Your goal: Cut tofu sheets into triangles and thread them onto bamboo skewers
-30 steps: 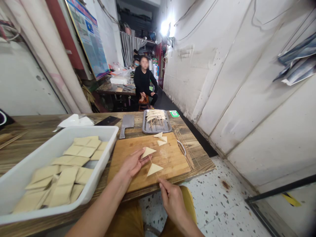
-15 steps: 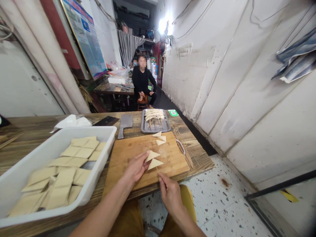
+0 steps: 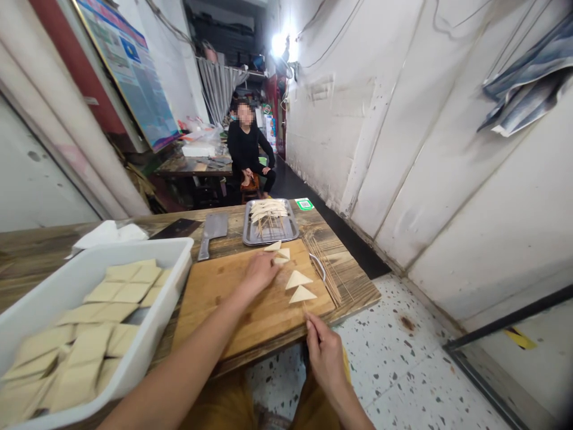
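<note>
The left hand [image 3: 262,273] reaches over the cutting board [image 3: 197,286], palm down, with its fingers slightly curled and open, gripping nothing. Its fingertips [image 3: 274,261] lie at or just beside three loose tofu triangles [image 3: 281,254] near the board's far edge; whether they touch is hard to tell.

The right hand [image 3: 326,358] sits just off the board's near edge, with thumb and fingers pinched shut on the lower end of a thin wooden skewer [image 3: 305,306]. Two skewered triangles [image 3: 302,294] sit on that skewer over the board, one above the other, just past the fingertips.

Beyond the board are a steel tray [image 3: 290,233] and a cleaver [image 3: 213,230]. A white tub [image 3: 134,246] of tofu squares [image 3: 89,352] stands left of it, and a bundle of skewers [image 3: 326,269] lies right of it. A seated person [image 3: 245,140] is far beyond it.
</note>
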Demonstrator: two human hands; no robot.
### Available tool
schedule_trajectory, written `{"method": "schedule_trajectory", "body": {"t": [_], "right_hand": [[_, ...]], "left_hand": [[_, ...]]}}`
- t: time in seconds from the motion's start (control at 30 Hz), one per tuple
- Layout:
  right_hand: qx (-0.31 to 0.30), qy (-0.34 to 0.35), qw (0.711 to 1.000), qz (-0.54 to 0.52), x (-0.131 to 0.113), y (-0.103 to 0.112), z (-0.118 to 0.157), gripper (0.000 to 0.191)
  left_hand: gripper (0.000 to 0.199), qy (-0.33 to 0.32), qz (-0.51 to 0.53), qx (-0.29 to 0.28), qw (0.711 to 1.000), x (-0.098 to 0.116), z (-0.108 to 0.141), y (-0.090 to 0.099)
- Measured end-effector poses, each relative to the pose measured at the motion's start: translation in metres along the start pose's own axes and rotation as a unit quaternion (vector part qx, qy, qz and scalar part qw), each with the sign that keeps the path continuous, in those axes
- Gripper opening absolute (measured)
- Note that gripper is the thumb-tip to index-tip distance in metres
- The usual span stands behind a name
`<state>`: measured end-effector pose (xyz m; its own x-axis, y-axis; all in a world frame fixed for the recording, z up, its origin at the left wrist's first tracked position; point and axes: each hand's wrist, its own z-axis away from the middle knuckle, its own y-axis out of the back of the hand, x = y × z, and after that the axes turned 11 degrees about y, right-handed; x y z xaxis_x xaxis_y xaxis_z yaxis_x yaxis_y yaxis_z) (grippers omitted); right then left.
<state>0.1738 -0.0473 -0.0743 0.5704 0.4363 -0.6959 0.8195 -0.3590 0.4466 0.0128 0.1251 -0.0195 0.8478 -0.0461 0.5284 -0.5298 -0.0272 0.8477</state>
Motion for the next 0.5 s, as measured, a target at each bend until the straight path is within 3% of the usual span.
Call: {"method": "schedule_trajectory", "body": {"t": [0.17, 0.3, 0.43, 0.5], "right_hand": [[0.010, -0.009, 1.000, 0.011, 0.002, 0.007, 0.003, 0.029], [0.003, -0.014, 1.000, 0.000, -0.001, 0.008, 0.002, 0.029], [-0.011, -0.012, 1.000, -0.002, -0.006, 0.007, 0.002, 0.030], [-0.019, -0.010, 1.000, 0.002, -0.010, 0.008, 0.003, 0.030]], "left_hand": [[0.023, -0.005, -0.022, -0.016, 1.000, 0.002, -0.008, -0.002], [0.025, 0.002, -0.022, -0.023, 0.999, -0.004, -0.005, 0.002], [0.030, -0.004, 0.040, -0.008, 0.999, -0.012, 0.005, 0.004], [0.029, -0.005, 0.082, -0.027, 0.996, -0.018, 0.010, 0.007]]}}
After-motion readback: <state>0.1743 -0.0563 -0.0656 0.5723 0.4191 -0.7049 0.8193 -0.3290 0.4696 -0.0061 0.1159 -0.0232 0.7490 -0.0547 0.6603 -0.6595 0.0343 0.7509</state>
